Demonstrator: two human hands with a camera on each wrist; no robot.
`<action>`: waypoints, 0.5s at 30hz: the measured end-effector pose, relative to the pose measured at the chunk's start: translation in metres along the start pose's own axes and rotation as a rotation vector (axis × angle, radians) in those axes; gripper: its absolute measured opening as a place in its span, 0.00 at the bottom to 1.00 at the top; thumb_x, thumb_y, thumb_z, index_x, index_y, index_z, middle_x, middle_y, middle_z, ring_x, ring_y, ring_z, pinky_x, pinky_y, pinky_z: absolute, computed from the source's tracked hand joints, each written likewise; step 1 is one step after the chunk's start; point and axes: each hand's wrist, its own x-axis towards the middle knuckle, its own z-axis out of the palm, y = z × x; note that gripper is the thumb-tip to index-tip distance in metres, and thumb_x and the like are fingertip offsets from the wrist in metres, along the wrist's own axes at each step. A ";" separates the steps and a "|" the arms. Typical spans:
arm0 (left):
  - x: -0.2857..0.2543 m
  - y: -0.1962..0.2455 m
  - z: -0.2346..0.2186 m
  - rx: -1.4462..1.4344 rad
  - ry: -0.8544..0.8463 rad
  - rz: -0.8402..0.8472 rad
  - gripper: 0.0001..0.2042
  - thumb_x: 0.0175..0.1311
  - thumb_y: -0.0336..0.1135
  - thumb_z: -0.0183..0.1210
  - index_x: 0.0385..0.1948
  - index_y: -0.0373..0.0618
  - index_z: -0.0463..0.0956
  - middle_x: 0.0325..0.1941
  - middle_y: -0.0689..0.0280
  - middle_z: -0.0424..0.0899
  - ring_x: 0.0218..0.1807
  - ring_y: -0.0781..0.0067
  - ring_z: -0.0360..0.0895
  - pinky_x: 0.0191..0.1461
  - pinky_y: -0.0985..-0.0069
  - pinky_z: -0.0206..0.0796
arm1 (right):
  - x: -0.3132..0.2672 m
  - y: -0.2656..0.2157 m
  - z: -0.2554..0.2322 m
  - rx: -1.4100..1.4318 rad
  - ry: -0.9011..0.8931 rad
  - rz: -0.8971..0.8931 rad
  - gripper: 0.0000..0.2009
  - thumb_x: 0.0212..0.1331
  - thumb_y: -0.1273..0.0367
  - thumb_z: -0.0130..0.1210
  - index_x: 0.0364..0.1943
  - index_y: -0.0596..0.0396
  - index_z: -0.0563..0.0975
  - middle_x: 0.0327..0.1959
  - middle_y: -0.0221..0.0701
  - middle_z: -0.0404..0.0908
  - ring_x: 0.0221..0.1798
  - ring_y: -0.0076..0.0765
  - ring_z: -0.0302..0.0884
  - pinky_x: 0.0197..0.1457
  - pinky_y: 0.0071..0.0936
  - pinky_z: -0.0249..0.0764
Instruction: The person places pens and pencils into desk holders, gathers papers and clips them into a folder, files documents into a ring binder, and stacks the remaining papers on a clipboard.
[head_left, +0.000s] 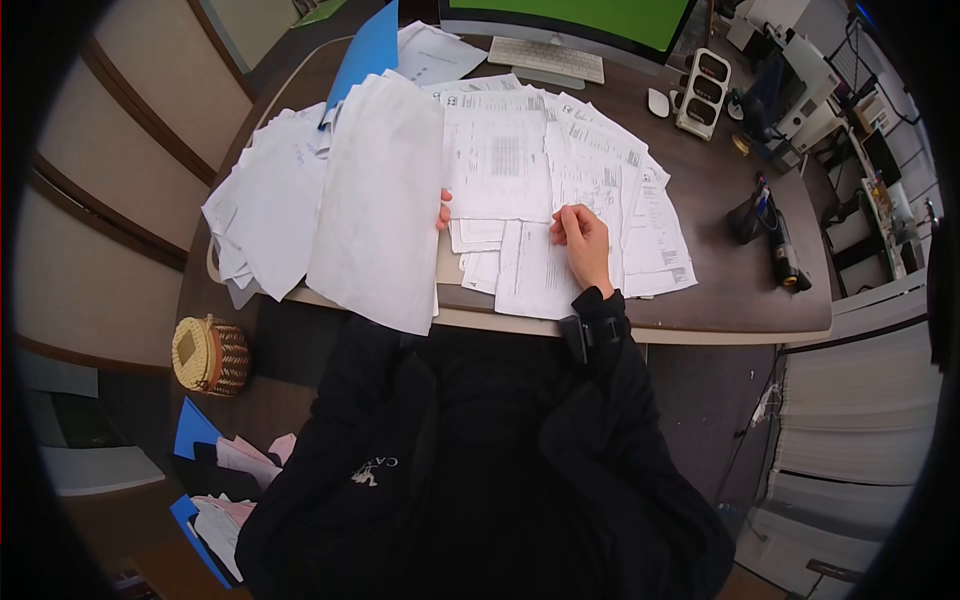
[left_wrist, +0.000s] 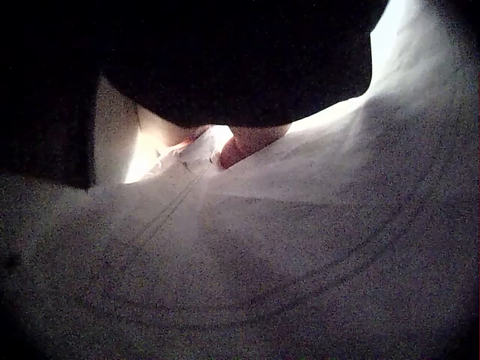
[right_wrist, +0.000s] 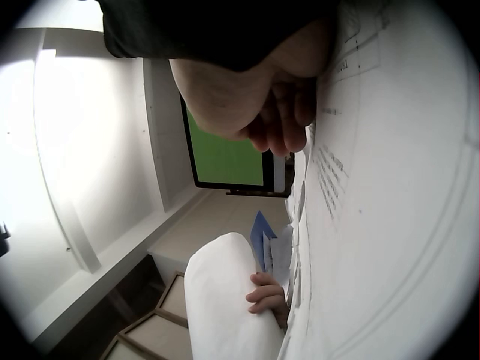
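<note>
Sorting: I judge it midway; printed sheets [head_left: 560, 215] cover the surface [head_left: 720, 270] at frame centre.
Left hand [head_left: 443, 212]: grips lifted stack [head_left: 380, 200].
Right hand [head_left: 583, 240]: curled fingers pinching a printed sheet.

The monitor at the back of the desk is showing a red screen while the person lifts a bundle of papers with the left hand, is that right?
Not quite: the monitor shows a green screen, not red, as the head view and the right wrist view both make plain. The rest holds: the left hand lifts a bundle of papers off the desk.
</note>
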 end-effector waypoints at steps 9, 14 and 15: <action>0.003 -0.001 -0.001 0.021 0.002 0.005 0.17 0.67 0.37 0.48 0.54 0.37 0.69 0.38 0.60 0.75 0.39 0.73 0.74 0.39 0.81 0.69 | -0.001 -0.001 0.000 0.003 -0.001 0.002 0.13 0.68 0.67 0.48 0.31 0.62 0.76 0.24 0.28 0.77 0.25 0.19 0.71 0.31 0.17 0.68; 0.007 0.000 -0.002 0.031 0.004 0.009 0.17 0.67 0.37 0.48 0.54 0.37 0.69 0.39 0.60 0.75 0.40 0.73 0.74 0.39 0.81 0.69 | -0.001 -0.001 0.000 0.004 0.004 0.001 0.12 0.68 0.67 0.49 0.31 0.62 0.76 0.24 0.28 0.77 0.25 0.19 0.71 0.31 0.17 0.68; 0.008 0.000 -0.002 0.033 0.005 0.009 0.17 0.67 0.37 0.48 0.54 0.37 0.69 0.39 0.60 0.75 0.40 0.73 0.74 0.39 0.81 0.69 | 0.000 0.000 0.000 -0.002 -0.004 -0.005 0.13 0.69 0.66 0.48 0.31 0.62 0.76 0.24 0.28 0.77 0.25 0.19 0.71 0.31 0.17 0.69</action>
